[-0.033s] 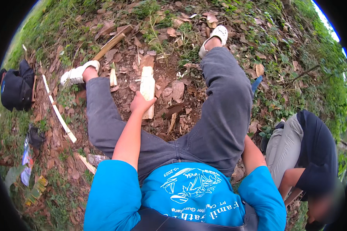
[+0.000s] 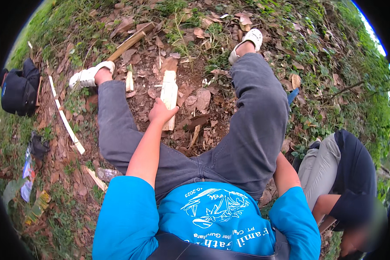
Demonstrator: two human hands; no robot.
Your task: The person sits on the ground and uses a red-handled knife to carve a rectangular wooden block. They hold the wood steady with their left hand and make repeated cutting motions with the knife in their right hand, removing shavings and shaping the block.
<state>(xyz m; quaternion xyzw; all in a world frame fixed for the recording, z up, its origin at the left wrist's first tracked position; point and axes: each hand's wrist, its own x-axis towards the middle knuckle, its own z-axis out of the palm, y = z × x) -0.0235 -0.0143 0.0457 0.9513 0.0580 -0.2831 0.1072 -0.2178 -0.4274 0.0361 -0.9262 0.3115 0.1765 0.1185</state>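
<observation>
A pale, roughly squared piece of wood [image 2: 169,91] lies between my spread legs, its long side pointing away from me. My left hand [image 2: 162,112] is closed around its near part, the thumb across the top. My right forearm [image 2: 286,175] goes down beside my right thigh, and the thigh hides that hand completely. Something blue and narrow [image 2: 293,95] sticks out past my right knee, mostly covered by the leg. A small split chunk of wood [image 2: 129,81] rests near my left shoe.
A longer wood piece [image 2: 130,42] lies beyond my left shoe. Pale strips [image 2: 67,123] and a black bag [image 2: 19,89] are at the left, above some plastic wrapping [image 2: 27,177]. At right a person in dark top [image 2: 355,162] bends close by. Dry leaves and grass cover the ground.
The whole view has shifted slightly. My left hand keeps its hold on the piece of wood, which has hardly moved against the ground.
</observation>
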